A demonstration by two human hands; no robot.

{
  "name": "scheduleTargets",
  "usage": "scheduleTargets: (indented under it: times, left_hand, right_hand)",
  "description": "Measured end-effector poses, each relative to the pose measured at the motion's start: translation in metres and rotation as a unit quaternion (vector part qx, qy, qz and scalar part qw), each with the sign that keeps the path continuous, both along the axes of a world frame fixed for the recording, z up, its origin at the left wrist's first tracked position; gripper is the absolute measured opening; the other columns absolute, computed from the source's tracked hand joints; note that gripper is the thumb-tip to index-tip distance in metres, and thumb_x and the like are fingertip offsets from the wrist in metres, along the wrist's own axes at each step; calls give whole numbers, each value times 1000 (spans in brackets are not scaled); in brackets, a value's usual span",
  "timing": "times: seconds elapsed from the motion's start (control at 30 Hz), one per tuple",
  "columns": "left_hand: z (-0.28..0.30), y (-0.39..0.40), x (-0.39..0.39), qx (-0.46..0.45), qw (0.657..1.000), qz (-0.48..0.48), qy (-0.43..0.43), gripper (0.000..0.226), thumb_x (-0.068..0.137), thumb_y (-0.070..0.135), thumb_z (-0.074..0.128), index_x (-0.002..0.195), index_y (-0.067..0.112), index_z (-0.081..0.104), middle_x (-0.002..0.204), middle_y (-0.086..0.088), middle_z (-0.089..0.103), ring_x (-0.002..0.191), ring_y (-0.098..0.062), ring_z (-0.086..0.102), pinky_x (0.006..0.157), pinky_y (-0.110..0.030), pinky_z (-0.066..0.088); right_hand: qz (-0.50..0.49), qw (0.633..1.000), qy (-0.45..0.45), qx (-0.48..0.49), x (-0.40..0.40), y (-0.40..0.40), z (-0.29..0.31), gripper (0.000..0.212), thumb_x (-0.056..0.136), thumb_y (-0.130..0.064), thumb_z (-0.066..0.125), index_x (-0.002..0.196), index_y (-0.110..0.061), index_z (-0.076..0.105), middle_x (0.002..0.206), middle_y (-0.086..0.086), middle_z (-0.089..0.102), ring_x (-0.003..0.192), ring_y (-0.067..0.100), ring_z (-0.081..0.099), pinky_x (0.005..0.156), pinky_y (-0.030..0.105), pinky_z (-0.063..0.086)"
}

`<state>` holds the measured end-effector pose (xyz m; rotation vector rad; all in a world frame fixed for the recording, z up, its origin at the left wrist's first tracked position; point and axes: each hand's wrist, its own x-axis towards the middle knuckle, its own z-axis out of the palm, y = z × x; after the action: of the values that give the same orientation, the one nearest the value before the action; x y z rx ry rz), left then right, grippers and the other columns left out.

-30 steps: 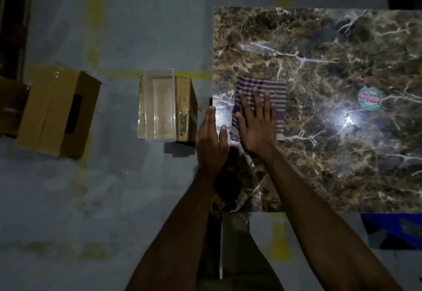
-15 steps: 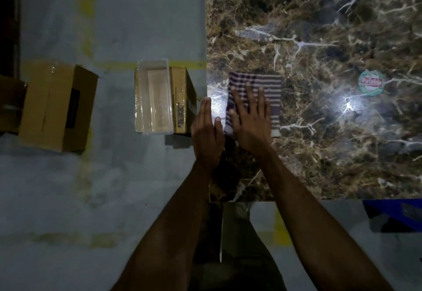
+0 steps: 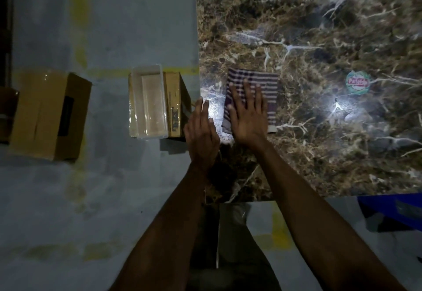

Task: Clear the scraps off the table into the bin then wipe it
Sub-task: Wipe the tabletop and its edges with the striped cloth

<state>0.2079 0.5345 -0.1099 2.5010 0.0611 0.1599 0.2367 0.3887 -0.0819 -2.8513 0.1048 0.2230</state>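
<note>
A folded striped cloth (image 3: 262, 80) lies on the brown marble table (image 3: 319, 153) near its left edge. My right hand (image 3: 247, 115) presses flat on the cloth, fingers spread. My left hand (image 3: 201, 130) is held flat at the table's left edge beside the cloth, fingers straight and together, holding nothing. A clear plastic bin (image 3: 148, 103) rests on a cardboard box (image 3: 174, 105) on the floor just left of the table. No scraps are visible on the table top.
A round green and red sticker (image 3: 357, 83) is on the table at the right. A larger cardboard box (image 3: 48, 115) stands on the floor at far left. A blue object (image 3: 392, 208) sits below the table's near right edge.
My right hand and the cloth have stayed near the table's left edge, shifting only slightly. My left hand remains at the edge. The view has shifted a little.
</note>
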Motion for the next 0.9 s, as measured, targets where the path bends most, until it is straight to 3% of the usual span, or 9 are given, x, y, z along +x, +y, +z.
scheduleTargets:
  times: [0.1, 0.17, 0.33, 0.43, 0.53, 0.7, 0.9]
  left_hand:
    - [4, 1, -3, -7, 1000, -2, -19, 57, 113, 37, 18, 155, 10, 44, 162, -8, 42, 147, -24, 44, 118, -44, 37]
    - [3, 1, -4, 5, 1000, -1, -24, 52, 112, 32, 24, 155, 11, 45, 162, -7, 43, 146, -24, 45, 116, -43, 37]
    - [-9, 2, -4, 48, 997, -12, -67, 46, 108, 25, 47, 153, 15, 50, 161, -2, 45, 147, -22, 43, 117, -47, 35]
    - [-5, 2, -5, 114, 990, -64, -48, 47, 109, 30, 43, 154, 18, 48, 162, 0, 44, 150, -25, 39, 120, -51, 30]
    - [0, 1, -5, 171, 981, -95, -15, 51, 108, 34, 37, 155, 18, 45, 163, -2, 41, 152, -23, 35, 122, -55, 26]
    - [7, -1, -7, 185, 973, -137, 5, 50, 104, 26, 39, 152, 15, 48, 159, -6, 46, 147, -27, 40, 119, -55, 29]
    - [9, -10, -28, 207, 963, -170, 24, 61, 94, 14, 55, 154, 9, 44, 158, -14, 45, 145, -32, 42, 121, -50, 29]
  right_hand:
    - [92, 996, -8, -5, -47, 8, -3, 58, 112, -46, 28, 166, -32, 13, 175, 7, 3, 161, 34, -2, 128, 52, 9]
    - [119, 993, 22, -6, -86, -5, -1, 58, 112, -47, 28, 166, -36, 9, 175, 4, -1, 161, 33, -5, 129, 49, 6]
    - [-23, 1000, -1, -17, -72, -42, -1, 57, 112, -47, 27, 166, -35, 12, 175, 4, 4, 161, 33, -4, 128, 53, 9]
    - [-40, 999, -19, -20, -32, -28, -2, 57, 113, -48, 22, 166, -33, 10, 175, 6, 3, 160, 35, -3, 128, 54, 7]
    - [17, 999, -27, -14, -42, -12, -3, 57, 113, -46, 23, 166, -30, 13, 175, 7, 3, 160, 35, -4, 128, 54, 6]
    - [106, 994, 20, -7, -122, -39, 8, 57, 112, -49, 20, 166, -38, 4, 175, 1, -5, 161, 30, -9, 130, 53, 4]
    - [-58, 998, -2, -40, -102, -86, 5, 58, 111, -51, 22, 166, -32, 16, 174, 9, 12, 159, 40, 8, 127, 55, 13]
